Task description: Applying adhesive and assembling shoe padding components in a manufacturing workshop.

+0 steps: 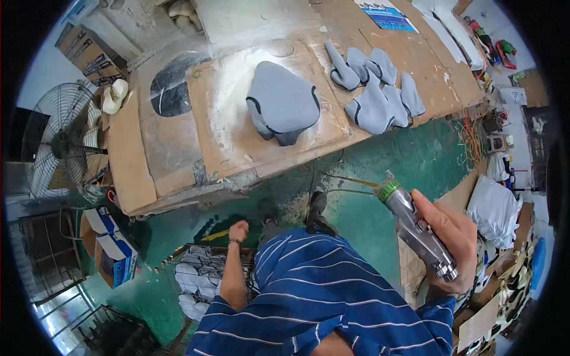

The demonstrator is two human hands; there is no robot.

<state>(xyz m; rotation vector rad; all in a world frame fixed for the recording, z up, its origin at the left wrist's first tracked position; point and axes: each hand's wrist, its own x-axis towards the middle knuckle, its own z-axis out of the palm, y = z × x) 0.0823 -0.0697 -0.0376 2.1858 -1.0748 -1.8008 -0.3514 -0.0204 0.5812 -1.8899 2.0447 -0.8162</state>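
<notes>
Cardboard covers the long workbench [178,160] ahead of both hands, its near edge running from lower left up to the right, with a strip of green floor [368,219] open between that edge and the person's body. On the bench, well beyond the hands, lies a grey moulded foam piece with dark trim [282,102] in a dusting of white powder, and further right a cluster of smaller grey foam pieces [377,89].

The right hand [448,243] is raised at the right side, fingers wrapped tight around a silver metal spray gun with a green cap [415,228]; the gun tilts, its capped end pointing up and left toward the bench, with free air all round it. The left hand [238,230] hangs low, loosely curled into a fist and holding nothing that can be seen, the bare forearm reaching down over a wire basket of pale grey pieces [199,276] just beside it.

A round metal fan [62,139] stands far left of the left hand. The blue striped shirt [314,296] hides the floor below, and the clutter right of the right hand is too small to make out.
</notes>
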